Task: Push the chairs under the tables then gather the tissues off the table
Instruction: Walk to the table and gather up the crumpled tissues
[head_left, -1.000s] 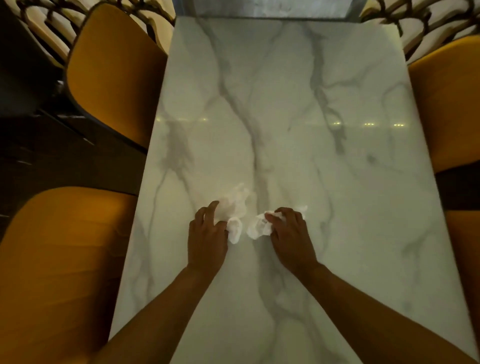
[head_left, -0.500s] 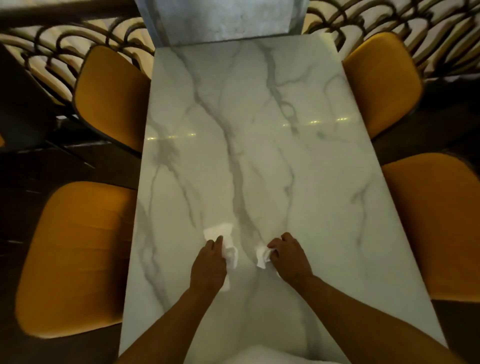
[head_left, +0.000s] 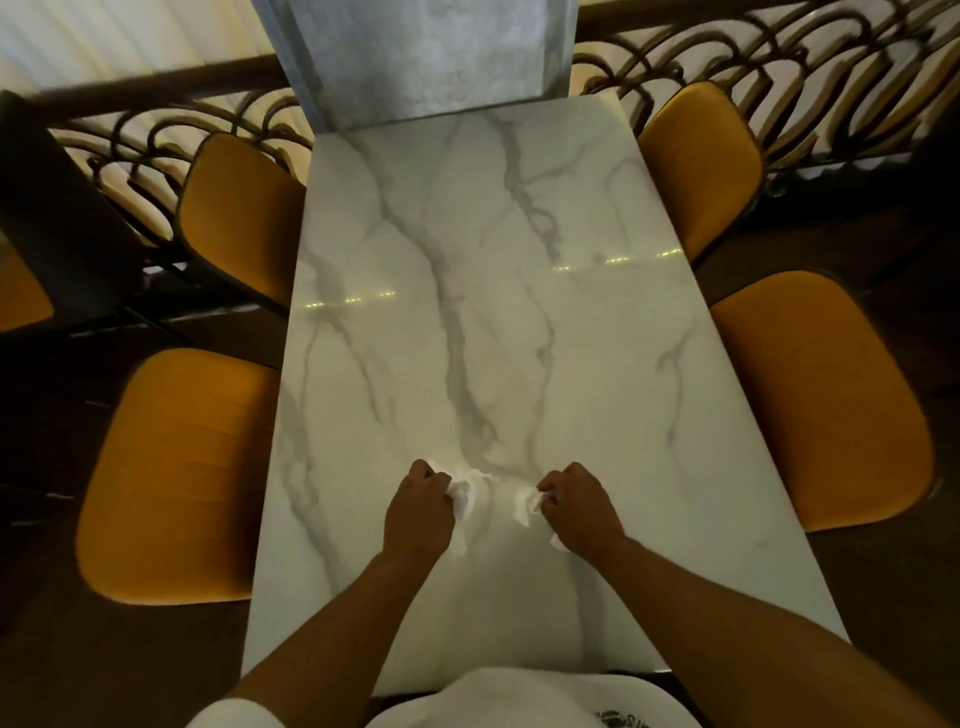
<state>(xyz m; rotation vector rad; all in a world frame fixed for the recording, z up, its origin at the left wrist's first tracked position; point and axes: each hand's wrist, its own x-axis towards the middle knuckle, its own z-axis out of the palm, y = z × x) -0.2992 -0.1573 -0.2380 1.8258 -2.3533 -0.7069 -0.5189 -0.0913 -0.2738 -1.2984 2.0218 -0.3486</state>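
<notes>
Your left hand (head_left: 418, 512) and right hand (head_left: 581, 512) each clench a crumpled tissue (head_left: 464, 493) just above the desk (head_left: 467, 312), a gap between them. Risk: loose tails hanging below your fists tear or slip free on lifting.

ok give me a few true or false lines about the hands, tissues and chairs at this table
1. Each hand grips a crumpled tissue. True: the left hand holds one tissue and the right hand holds another tissue.
2. The table is dark wood. False: it is white marble with grey veins.
3. Four orange chairs stand beside the table, two on each side. True, for example the near left chair and the near right chair.
4. The left hand lies flat and open on the table. False: its fingers are curled round the tissue.
5. A plate sits at the middle of the table. False: none shows there.
</notes>
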